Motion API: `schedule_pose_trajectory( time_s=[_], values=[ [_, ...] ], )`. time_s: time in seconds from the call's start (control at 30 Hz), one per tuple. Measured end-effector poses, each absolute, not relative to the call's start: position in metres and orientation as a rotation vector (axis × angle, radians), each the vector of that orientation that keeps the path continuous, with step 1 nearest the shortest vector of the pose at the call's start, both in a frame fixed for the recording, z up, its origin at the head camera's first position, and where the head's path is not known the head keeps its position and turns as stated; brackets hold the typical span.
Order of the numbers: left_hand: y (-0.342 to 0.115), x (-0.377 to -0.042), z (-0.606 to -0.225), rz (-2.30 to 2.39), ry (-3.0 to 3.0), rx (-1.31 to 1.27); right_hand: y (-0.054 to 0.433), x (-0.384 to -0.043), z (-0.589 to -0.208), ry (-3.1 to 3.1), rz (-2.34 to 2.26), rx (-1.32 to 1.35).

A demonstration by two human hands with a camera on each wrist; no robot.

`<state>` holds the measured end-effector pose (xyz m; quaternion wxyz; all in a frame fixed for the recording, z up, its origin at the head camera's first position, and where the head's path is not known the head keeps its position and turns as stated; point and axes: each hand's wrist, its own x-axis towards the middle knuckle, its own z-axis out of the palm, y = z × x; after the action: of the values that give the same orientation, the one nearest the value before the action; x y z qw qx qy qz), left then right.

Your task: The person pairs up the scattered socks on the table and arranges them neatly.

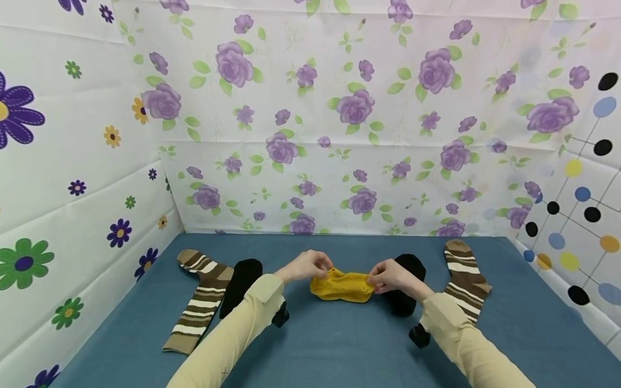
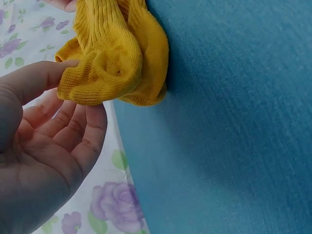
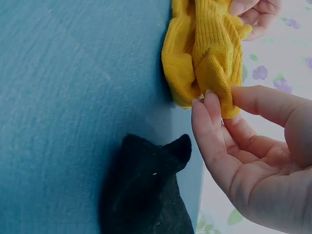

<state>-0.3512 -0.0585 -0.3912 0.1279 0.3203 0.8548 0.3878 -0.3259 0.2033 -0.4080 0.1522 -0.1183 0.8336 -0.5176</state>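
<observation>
So the yellow socks (image 1: 342, 286) are in the middle of the blue table (image 1: 339, 345), with a hand at each end: the left hand (image 1: 308, 265) pinches the left end between thumb and fingers, and the right hand (image 1: 395, 277) does the same on the right. Looks like two socks held against each other, but I wouldn't rule out one folded over. As for progress, I'd call it early: the yellow ones are together and being handled, while the rest lie split to the sides with nobody touching the striped ones. Over on the left there's a striped sock (image 1: 201, 302) with a black sock (image 1: 240, 288) right next to it; on the right, another black sock (image 1: 412, 267) near the hand and another striped sock (image 1: 463, 275) farther out. Stuff I can't make out: the right hand covers part of the black one there, the right sleeve (image 1: 451, 318) hides the near end of that striped one, and the left sleeve (image 1: 237, 334) gets in front of the left black one. Fingertips behind the yellow fabric are mostly hidden, both wrist views crop its far end, and I honestly can't tell whether it's resting on the table or lifted slightly.
</observation>
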Motion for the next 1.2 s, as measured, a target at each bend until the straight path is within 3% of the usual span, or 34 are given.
schedule_pose_trajectory(
  time_s=[0.63, 0.97, 1.2],
  values=[
    [-0.048, -0.352, -0.401, 1.000, 2.656, 0.931, 0.181, -0.327, -0.393, 2.833, -1.169, -0.413],
    [-0.044, -0.347, -0.402, 0.879, 2.816, 1.170, 0.164, -0.322, -0.401, 2.886, -1.125, -0.609],
    [-0.037, -0.342, -0.407, 0.500, 3.027, 1.593, 0.164, -0.322, -0.407, 2.867, -1.105, -0.682]
  ],
)
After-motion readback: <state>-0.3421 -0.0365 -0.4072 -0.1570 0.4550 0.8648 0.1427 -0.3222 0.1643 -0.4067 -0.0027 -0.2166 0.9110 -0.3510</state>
